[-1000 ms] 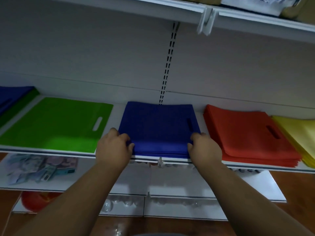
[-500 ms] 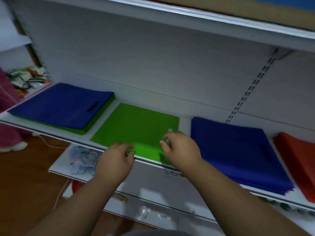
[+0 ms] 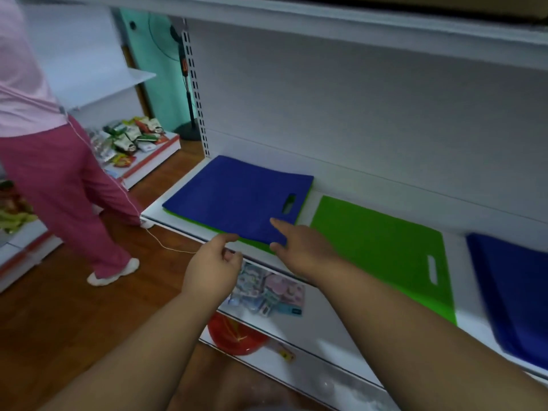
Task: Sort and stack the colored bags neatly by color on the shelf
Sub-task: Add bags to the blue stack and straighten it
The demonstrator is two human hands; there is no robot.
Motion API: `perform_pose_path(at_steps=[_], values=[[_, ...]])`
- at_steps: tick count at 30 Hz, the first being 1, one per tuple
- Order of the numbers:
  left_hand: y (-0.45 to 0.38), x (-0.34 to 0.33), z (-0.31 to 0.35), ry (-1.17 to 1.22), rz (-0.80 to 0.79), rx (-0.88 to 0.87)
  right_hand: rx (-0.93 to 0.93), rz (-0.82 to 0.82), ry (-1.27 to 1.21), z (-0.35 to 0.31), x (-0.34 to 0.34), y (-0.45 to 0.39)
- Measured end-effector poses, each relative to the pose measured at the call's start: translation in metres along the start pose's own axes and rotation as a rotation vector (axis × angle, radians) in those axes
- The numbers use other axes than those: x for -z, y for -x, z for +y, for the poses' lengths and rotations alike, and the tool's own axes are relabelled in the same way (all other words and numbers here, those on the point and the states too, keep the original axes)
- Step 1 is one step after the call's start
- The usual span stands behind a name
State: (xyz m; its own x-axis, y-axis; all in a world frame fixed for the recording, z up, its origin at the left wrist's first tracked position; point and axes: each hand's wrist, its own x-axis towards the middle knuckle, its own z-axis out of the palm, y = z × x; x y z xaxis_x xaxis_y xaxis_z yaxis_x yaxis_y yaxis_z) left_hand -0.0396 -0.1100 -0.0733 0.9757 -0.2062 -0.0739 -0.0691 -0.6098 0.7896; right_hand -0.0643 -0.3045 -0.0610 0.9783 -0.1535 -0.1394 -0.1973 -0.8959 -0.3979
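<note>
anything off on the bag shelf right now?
Yes. The leftmost stack mixes colors: blue bags lie on top of green ones, whose edge shows along the front and through the handle slot. A pure green stack sits right beside it. Both hands, left hand and right hand, are at that mixed stack's front edge.

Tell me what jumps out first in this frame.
Two bare hands reach for the leftmost pile on the shelf: blue bags lying on green ones, a green edge showing beneath. The right hand touches its front corner; the left hand hovers at the shelf lip. Right of it lie a plain green stack and another blue stack; a person in pink stands at far left.
</note>
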Motion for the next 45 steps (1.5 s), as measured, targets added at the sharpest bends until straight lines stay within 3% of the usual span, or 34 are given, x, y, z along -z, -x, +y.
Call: perform_pose_path(at_steps=[3,8,14,20,27,30,35,45], values=[[-0.011,0.003,-0.004,0.171,-0.043,0.090,-0.066,-0.046,-0.019,-0.001,-0.007,0.000],[-0.023,0.003,-0.007,0.423,-0.044,0.209,-0.154,0.156,0.016,-0.004,-0.010,0.012],[-0.029,0.004,-0.023,0.588,0.232,0.323,-0.063,0.472,-0.118,0.024,-0.003,0.046],[-0.007,-0.019,0.000,0.374,0.190,0.161,-0.163,0.680,-0.109,0.075,0.022,0.084],[0.036,-0.093,0.071,0.163,0.157,-0.125,-0.426,0.777,-0.145,0.167,0.060,0.172],[0.058,-0.146,0.109,0.104,0.124,-0.286,-0.528,0.780,-0.150,0.219,0.074,0.221],[0.122,-0.244,0.166,0.095,0.007,-0.359,-0.599,0.726,-0.085,0.317,0.104,0.310],[0.190,-0.344,0.233,-0.321,-0.029,-0.543,-0.646,0.439,0.085,0.438,0.133,0.388]])
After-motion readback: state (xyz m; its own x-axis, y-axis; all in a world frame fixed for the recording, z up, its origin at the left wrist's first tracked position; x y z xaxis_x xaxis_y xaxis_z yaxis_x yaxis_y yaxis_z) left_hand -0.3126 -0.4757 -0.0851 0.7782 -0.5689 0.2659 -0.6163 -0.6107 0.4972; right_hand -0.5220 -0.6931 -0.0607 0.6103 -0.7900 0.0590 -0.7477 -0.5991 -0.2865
